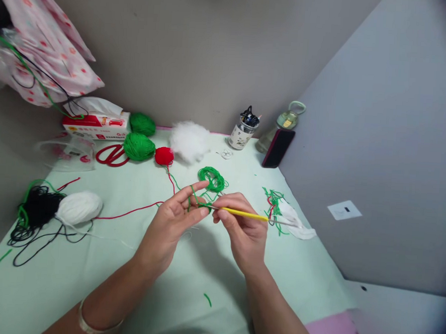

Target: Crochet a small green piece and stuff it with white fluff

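My left hand (pixel 176 215) pinches a small green crochet piece (pixel 204 206) between thumb and fingers, with green yarn (pixel 193 189) looped round its raised forefinger. My right hand (pixel 244 229) grips a crochet hook (pixel 245 214) with a yellow handle, held almost level. The hook's metal tip points left and meets the green piece at my left fingertips; whether it passes through a stitch is too small to tell. Just beyond my hands lies a loose coil of green yarn (pixel 211 178).
Behind are green yarn balls (pixel 139 147), a red yarn ball (pixel 164 156), white stuffing (pixel 190 142), red-handled scissors (pixel 112 155) and a tissue box (pixel 97 125). White yarn (pixel 80 207) and black yarn (pixel 39 208) lie left. At right stand a pen cup (pixel 242 134), bottle (pixel 286 121), phone (pixel 279 149) and yarn scraps (pixel 275 203).
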`<action>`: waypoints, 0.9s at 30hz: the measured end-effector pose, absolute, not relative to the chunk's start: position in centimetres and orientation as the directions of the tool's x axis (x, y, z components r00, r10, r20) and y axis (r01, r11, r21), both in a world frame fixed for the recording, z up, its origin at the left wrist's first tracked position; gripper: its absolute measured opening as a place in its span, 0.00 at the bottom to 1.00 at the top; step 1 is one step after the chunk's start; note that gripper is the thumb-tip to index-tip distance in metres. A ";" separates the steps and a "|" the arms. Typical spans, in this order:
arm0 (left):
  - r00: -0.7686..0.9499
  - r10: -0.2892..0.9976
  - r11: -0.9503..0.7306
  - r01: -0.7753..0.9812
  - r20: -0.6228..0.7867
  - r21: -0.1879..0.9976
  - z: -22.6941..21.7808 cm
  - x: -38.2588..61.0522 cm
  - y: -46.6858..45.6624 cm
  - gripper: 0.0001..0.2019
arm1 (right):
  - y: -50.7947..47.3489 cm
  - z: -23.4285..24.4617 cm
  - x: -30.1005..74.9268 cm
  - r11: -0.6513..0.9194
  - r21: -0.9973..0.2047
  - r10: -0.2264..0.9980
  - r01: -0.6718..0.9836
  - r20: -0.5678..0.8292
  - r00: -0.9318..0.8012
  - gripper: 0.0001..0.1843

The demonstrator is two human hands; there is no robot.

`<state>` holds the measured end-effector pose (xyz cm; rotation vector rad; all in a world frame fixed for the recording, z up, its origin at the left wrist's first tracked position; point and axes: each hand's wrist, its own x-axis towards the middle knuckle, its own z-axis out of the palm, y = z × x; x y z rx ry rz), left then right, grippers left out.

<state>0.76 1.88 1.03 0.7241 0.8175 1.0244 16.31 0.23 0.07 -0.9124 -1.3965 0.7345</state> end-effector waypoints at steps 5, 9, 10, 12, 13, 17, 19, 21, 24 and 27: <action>0.435 0.871 0.424 -0.427 -0.230 0.799 0.8 0.5 2.1 0.24 | 0.5 -0.2 16.9 0.447 -0.894 0.892 0.023 0.448 0.055 0.08; 0.496 0.838 0.457 -0.414 -0.226 0.787 0.7 -0.2 2.6 0.23 | 1.0 -0.4 17.4 0.379 -0.908 0.924 -0.178 0.360 0.129 0.08; 0.498 0.839 0.454 -0.415 -0.221 0.789 0.7 -0.4 2.7 0.20 | 1.1 -0.3 17.6 0.357 -0.909 0.932 -0.213 0.334 0.139 0.08; 0.485 0.849 0.436 -0.418 -0.210 0.797 0.8 -0.6 2.8 0.15 | 1.2 -0.1 17.8 0.317 -0.909 0.947 -0.271 0.289 0.141 0.08; 0.473 0.857 0.423 -0.416 -0.206 0.805 0.8 -0.7 2.8 0.14 | 1.2 0.0 17.9 0.299 -0.906 0.953 -0.299 0.272 0.131 0.08; 0.410 0.891 0.358 -0.377 -0.193 0.854 1.0 -0.3 2.4 0.18 | 0.9 0.0 17.5 0.306 -0.908 0.952 -0.287 0.295 0.084 0.08; 0.403 0.900 0.322 -0.355 -0.167 0.878 0.9 0.1 2.2 0.19 | 0.7 -0.2 17.2 0.374 -0.913 0.927 -0.160 0.363 0.093 0.08; 0.408 0.901 0.295 -0.332 -0.146 0.896 0.8 0.2 2.1 0.18 | 0.6 -0.4 17.0 0.417 -0.907 0.906 -0.066 0.409 0.110 0.08; 0.385 0.912 0.266 -0.288 -0.143 0.920 0.6 0.1 2.1 0.16 | 0.7 -0.5 17.0 0.384 -0.917 0.919 -0.107 0.367 0.146 0.09; 0.351 0.925 0.245 -0.262 -0.144 0.934 0.4 -0.1 2.2 0.14 | 0.8 -0.3 17.1 0.336 -0.927 0.937 -0.167 0.311 0.157 0.10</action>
